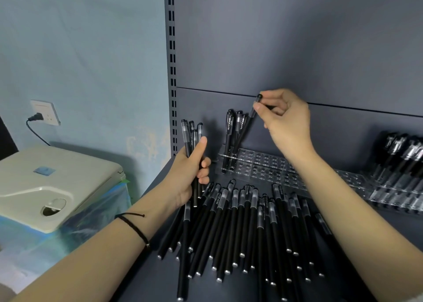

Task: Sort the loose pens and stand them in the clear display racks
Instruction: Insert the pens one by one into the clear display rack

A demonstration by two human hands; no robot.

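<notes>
Head view: right fingers (259, 108) pinch a tilted pen (246, 127) in the clear rack (263, 162); left fingers (201, 148) grip a pen bundle (191, 136).

left hand (187, 175): grips a bundle of black pens (192, 136) upright, caps up, thumb lying along the barrels
right hand (286, 120): pinches the cap end of one tilted pen (246, 127), its lower end down at the clear rack (263, 164)
clear rack: on the shelf (366, 233), beneath the right hand
standing pens (230, 136): a few at the rack's end nearer the left hand
loose pens (240, 221): heaped on the shelf below both hands, between the forearms
filled racks (400, 171): outward of the right hand
wrist cord (135, 227): dark, round the left wrist
</notes>
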